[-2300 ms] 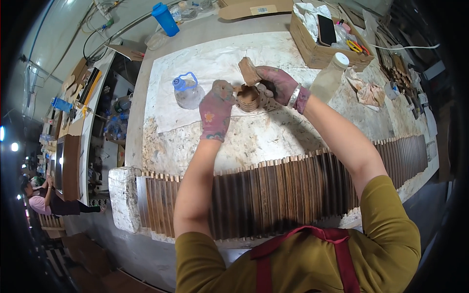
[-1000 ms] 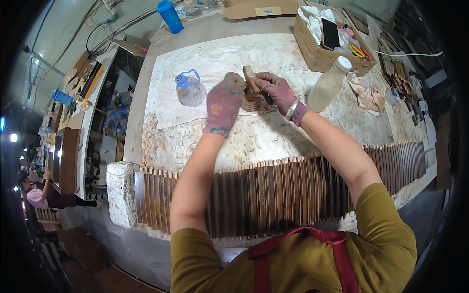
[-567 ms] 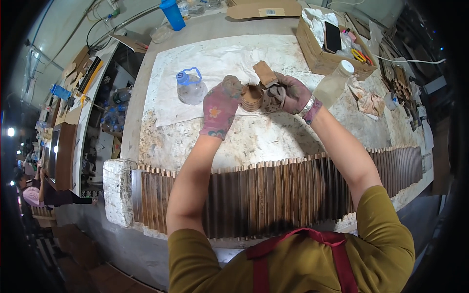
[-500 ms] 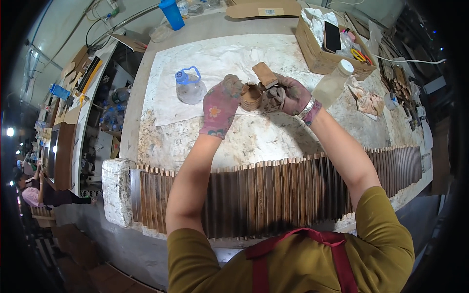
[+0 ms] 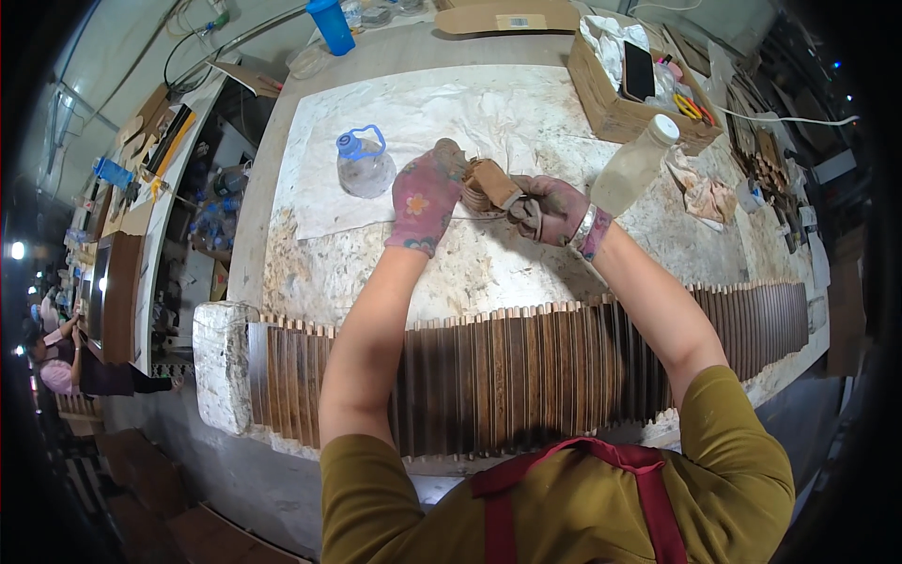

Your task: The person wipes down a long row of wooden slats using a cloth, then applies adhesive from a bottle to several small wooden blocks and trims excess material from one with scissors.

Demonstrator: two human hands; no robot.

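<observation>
My left hand [image 5: 424, 195], in a purple flowered glove, is closed on the rim of a small brown-stained round container [image 5: 475, 201]. From the other side my right hand [image 5: 558, 211], gloved and smudged, grips a flat tan rectangular pad [image 5: 492, 182]. The pad lies tilted over the container's mouth and hides most of its inside. Whether the pad is sponge or something else I cannot tell. Nearer to me, a long row of dark brown wooden slats [image 5: 507, 376] with pale ends lies side by side under my forearms.
A clear jug with a blue handle [image 5: 366, 171] stands left of my hands. To the right are a capped clear bottle [image 5: 637, 164], a stained cloth [image 5: 707, 195] and a cardboard box [image 5: 601, 105] of supplies. Another person [image 5: 61, 367] works at the far left.
The pad has come down from a raised, upright tilt and now lies across the container's mouth. My right hand has lowered and moved slightly left.
</observation>
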